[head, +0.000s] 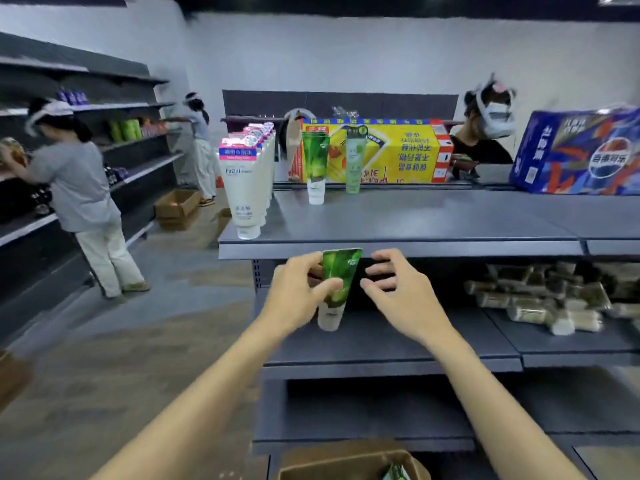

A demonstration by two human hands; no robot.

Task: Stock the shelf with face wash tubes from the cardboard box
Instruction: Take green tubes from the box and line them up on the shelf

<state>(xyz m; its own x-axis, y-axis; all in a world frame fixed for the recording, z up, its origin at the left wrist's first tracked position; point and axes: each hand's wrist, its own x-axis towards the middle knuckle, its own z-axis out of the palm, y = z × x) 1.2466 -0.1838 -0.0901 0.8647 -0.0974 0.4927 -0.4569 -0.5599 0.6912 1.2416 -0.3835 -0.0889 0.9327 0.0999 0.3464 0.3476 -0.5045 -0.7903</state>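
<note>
Sitting at the bottom edge of the frame, the cardboard box (349,462) lies open with the green corner of another tube showing inside. Above it, at centre frame, the left hand (298,296) holds a green face wash tube (337,289), thumb across the front and fingers curled behind. The tube stands upright, its long axis vertical, white cap down and flat crimped end up, in front of the middle shelf (381,348); whether the cap touches that shelf I cannot tell. The right hand (398,292) hangs just right of the tube with fingers spread and half bent, holding nothing and not touching it. So the tube is already in the left hand, which is the nearer; the right is placed to steady it.

Beyond, the top shelf (398,233) carries a row of white facial tubes (247,178) at left centre, then a matching green tube (316,164) standing cap down and a pale green tube (354,161) beside it. My judgement is that the held tube belongs up beside that green one, so the move is up and away.
</note>
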